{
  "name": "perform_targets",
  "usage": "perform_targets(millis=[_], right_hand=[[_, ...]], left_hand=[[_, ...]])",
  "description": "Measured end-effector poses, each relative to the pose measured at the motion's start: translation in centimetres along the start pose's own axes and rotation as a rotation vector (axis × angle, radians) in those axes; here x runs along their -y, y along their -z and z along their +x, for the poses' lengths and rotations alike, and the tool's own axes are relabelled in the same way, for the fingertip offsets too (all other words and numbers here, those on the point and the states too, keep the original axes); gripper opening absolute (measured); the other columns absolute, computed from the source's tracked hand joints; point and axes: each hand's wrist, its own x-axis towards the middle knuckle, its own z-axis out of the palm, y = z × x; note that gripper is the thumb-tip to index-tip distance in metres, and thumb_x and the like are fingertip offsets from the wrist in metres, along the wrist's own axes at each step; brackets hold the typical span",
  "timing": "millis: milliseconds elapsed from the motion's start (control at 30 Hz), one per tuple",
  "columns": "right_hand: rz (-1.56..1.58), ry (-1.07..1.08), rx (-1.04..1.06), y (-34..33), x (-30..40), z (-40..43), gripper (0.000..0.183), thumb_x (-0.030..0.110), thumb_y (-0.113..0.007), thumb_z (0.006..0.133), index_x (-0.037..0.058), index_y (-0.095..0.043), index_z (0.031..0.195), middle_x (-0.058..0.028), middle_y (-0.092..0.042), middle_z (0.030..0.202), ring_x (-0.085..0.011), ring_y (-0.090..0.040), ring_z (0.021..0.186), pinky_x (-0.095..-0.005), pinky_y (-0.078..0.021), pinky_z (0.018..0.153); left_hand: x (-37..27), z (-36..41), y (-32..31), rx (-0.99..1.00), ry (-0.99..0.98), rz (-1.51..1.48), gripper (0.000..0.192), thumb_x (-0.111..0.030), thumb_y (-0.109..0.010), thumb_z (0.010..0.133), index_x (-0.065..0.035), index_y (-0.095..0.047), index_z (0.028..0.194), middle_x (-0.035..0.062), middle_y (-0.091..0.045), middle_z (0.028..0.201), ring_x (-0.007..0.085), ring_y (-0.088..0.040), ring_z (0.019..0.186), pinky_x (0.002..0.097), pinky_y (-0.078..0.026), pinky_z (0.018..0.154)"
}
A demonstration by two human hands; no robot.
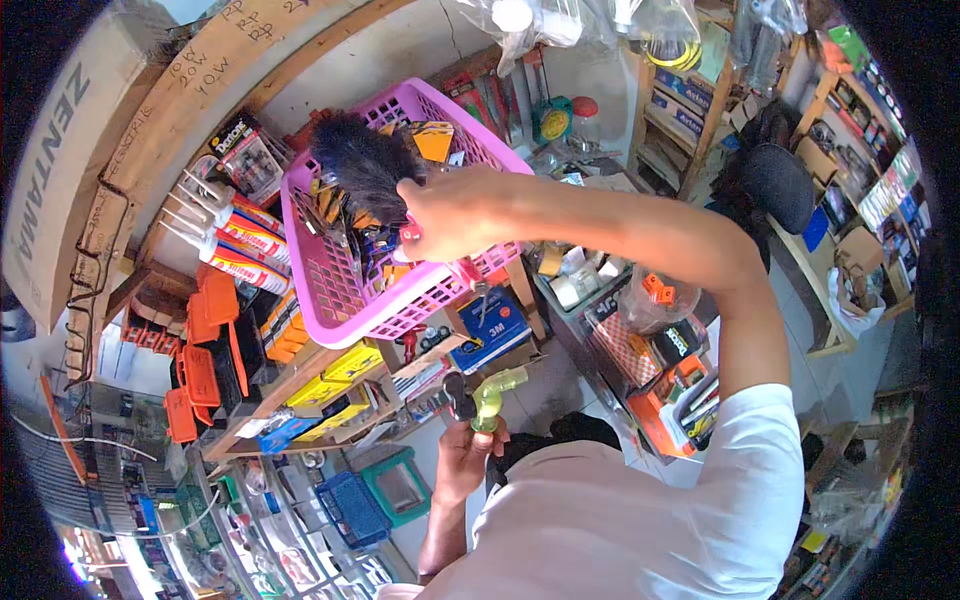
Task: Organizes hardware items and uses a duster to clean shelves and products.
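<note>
A black fluffy duster (364,165) lies over the goods in a pink plastic basket (330,326). My right hand (457,214) is closed around its red handle (474,276), above the basket's near rim. Inside the basket are several small packaged items, among them black-and-orange packs (433,141). Lower down, in front of my body, my left hand (466,454) grips a translucent yellow-green plastic tap (489,401). A black knob (459,396) beside the tap seems to be part of it.
Silicone sealant tubes (247,262) stand left of the basket, near orange plastic boxes (201,375). Below it, a wooden shelf holds yellow boxes (330,382) and a blue 3M box (491,326). Filled bins (577,281) stand to the right. Plastic bags (555,26) hang overhead.
</note>
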Motion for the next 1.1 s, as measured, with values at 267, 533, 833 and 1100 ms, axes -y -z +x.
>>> perform_targets(millis=[267, 533, 833, 1100], right_hand=[[0.205, 0.048, 0.109, 0.5, -1.1, 2.5, 0.056, 0.014, -0.055, 0.083, -0.0160, -0.031, 0.124, -0.0236, -0.064, 0.084, -0.0300, -0.066, 0.075, -0.0391, -0.0515, 0.063], [0.678, 0.391, -0.187, 0.5, -2.2, -7.4, 0.059, 0.018, -0.051, 0.094, -0.0030, -0.024, 0.142, -0.0119, -0.061, 0.084, -0.0105, -0.056, 0.062, -0.0262, -0.0459, 0.056], [1.222, 0.313, 0.607, -15.2, 1.2, -19.1, 0.061, 0.003, -0.050, 0.094, -0.0023, -0.018, 0.145, -0.0172, -0.057, 0.116, -0.0187, -0.059, 0.100, -0.0323, -0.0472, 0.087], [1.219, -0.156, 0.239, -26.9, 8.5, -22.3, 0.038, 0.013, -0.052, 0.096, 0.0121, -0.050, 0.134, -0.0064, -0.063, 0.085, -0.0103, -0.056, 0.077, -0.0275, -0.0472, 0.076]], left_hand=[[1.2, -2.6, 1.3, -0.202, 0.003, 0.072, 0.040, -0.035, -0.057, 0.092, -0.0001, -0.052, 0.110, 0.0074, -0.063, 0.085, 0.0110, -0.055, 0.065, 0.0247, -0.045, 0.059], [2.0, -3.3, 3.0, -0.332, -0.002, -0.015, 0.054, -0.047, -0.048, 0.094, 0.0031, -0.046, 0.115, 0.0114, -0.063, 0.086, 0.0141, -0.057, 0.069, 0.0268, -0.045, 0.063], [9.4, -7.9, 12.8, -0.184, 0.060, -0.082, 0.056, -0.035, -0.047, 0.095, -0.0072, -0.035, 0.142, 0.0128, -0.042, 0.140, 0.0321, -0.042, 0.127, 0.0462, -0.032, 0.109], [8.6, -6.2, 16.5, -0.017, 0.207, -0.672, 0.049, -0.029, -0.047, 0.097, -0.0063, -0.037, 0.139, 0.0098, -0.047, 0.136, 0.0268, -0.044, 0.125, 0.0436, -0.028, 0.110]])
